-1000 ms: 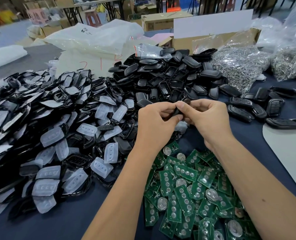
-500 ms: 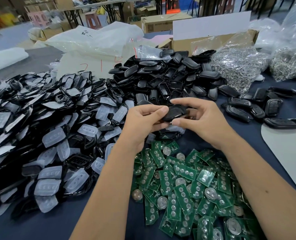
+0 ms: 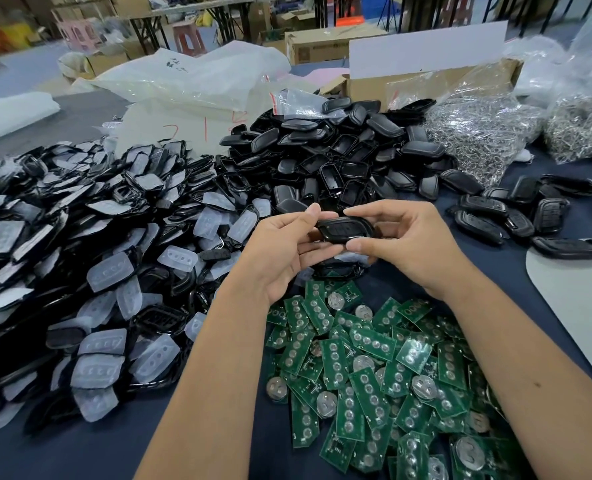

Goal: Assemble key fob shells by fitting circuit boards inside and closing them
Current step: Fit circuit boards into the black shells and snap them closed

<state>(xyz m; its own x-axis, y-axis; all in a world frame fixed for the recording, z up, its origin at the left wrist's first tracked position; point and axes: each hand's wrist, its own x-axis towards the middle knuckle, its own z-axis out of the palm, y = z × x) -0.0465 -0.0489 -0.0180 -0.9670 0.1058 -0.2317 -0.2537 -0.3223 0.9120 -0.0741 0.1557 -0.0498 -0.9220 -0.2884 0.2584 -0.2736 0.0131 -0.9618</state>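
Above a dark blue table [image 3: 80,452], we hold one black key fob shell [image 3: 345,230] between both hands, level and lengthwise. Our left hand [image 3: 280,251] pinches its left end between thumb and curled fingers; our right hand [image 3: 405,247] grips the right end, thumb below and forefinger along the top edge. Our fingers hide both ends of the shell, so we cannot tell whether its seam is fully closed. Below our wrists lies a heap of green circuit boards [image 3: 374,368] — some show round silver coin cells, and the heap is cut off at the bottom edge. To the left spreads a pile of black frames with cloudy rubber button pads [image 3: 107,271], cut off at the left edge. Behind our hands sits a mound of black shell halves [image 3: 339,150]; finished-looking fobs [image 3: 516,216] lie to the right. Clear bags of small metal parts [image 3: 478,133] sit farther back, too fine to identify. Red handwritten marks on a white plastic bag [image 3: 183,109] are unreadable — so is the print on a cardboard box [image 3: 322,46].
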